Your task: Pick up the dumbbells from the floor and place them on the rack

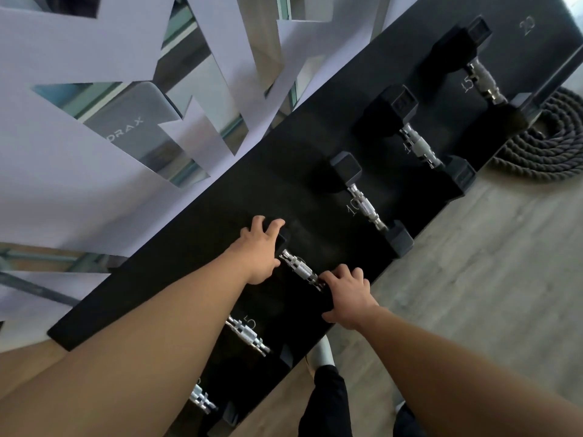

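A black hex dumbbell with a knurled chrome handle (301, 269) lies across the black rack shelf (195, 247). My left hand (260, 252) covers its far head, fingers spread over it. My right hand (347, 293) grips its near head at the shelf's front edge. Further right along the shelf rest other dumbbells: one by the "10" mark (366, 208), one beyond it (419, 145) and one by the "15" mark (482, 78). Nearer me, partly hidden by my left arm, lie a dumbbell by the "5" mark (249, 337) and another (202, 400).
A coiled thick rope (549, 143) lies on the wooden floor (473, 263) at the right of the rack. Behind the rack stands a white wall with angular mirror cut-outs (132, 130). My dark trouser leg and white shoe (325, 357) are beside the rack's front edge.
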A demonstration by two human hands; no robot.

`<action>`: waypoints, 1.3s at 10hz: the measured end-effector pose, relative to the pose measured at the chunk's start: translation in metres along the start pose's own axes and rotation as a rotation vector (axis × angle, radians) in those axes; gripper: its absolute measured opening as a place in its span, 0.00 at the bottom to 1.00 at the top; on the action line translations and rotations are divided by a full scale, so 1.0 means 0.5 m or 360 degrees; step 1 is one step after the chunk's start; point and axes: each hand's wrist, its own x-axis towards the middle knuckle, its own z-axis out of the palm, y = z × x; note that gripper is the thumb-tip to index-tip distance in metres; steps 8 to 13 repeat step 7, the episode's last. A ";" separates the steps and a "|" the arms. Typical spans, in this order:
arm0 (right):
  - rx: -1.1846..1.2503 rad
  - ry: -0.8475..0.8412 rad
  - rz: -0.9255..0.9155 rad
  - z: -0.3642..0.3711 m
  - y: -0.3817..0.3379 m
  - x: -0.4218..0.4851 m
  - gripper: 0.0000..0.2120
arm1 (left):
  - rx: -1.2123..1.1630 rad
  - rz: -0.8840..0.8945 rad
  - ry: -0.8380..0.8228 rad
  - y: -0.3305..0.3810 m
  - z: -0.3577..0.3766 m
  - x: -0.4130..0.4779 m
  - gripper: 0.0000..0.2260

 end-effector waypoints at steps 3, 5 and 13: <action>-0.0122 0.0038 -0.0042 0.002 -0.001 -0.024 0.46 | 0.0081 -0.0032 -0.0075 0.009 -0.018 -0.017 0.42; 0.0341 0.0069 -0.0005 -0.050 0.022 -0.067 0.42 | -0.0350 -0.0067 0.0236 0.029 -0.005 -0.069 0.34; 0.0604 0.0248 -0.0081 -0.159 0.095 -0.152 0.27 | -0.0780 -0.0051 0.0374 0.064 -0.001 -0.213 0.24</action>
